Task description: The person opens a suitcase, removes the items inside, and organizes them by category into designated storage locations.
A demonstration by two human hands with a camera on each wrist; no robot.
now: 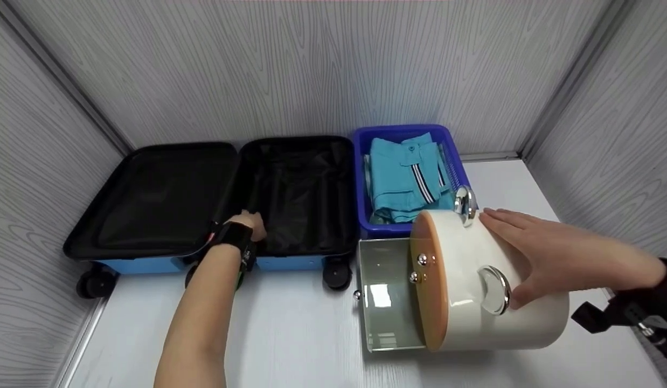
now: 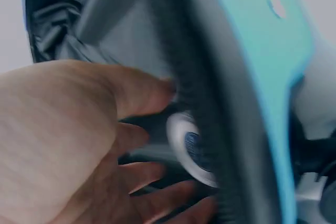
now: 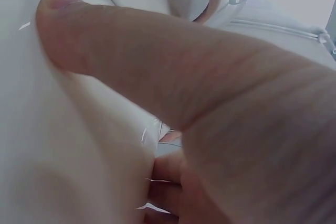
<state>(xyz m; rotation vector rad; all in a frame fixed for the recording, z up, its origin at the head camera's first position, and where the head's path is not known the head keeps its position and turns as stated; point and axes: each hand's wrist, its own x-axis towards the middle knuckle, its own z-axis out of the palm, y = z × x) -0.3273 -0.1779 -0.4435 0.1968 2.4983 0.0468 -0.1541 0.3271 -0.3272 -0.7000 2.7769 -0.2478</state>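
The open suitcase (image 1: 215, 205) is sky blue outside with a black lining and black wheels. Beside it the crate (image 1: 360, 178) is royal blue, and the folded shirt (image 1: 406, 178) in it is teal with a stripe of white and navy. The round case (image 1: 490, 280) is cream with a tan-orange face, chrome knobs and a chrome handle. The bench (image 1: 290, 334) is white; the walls show pale grey wood grain.
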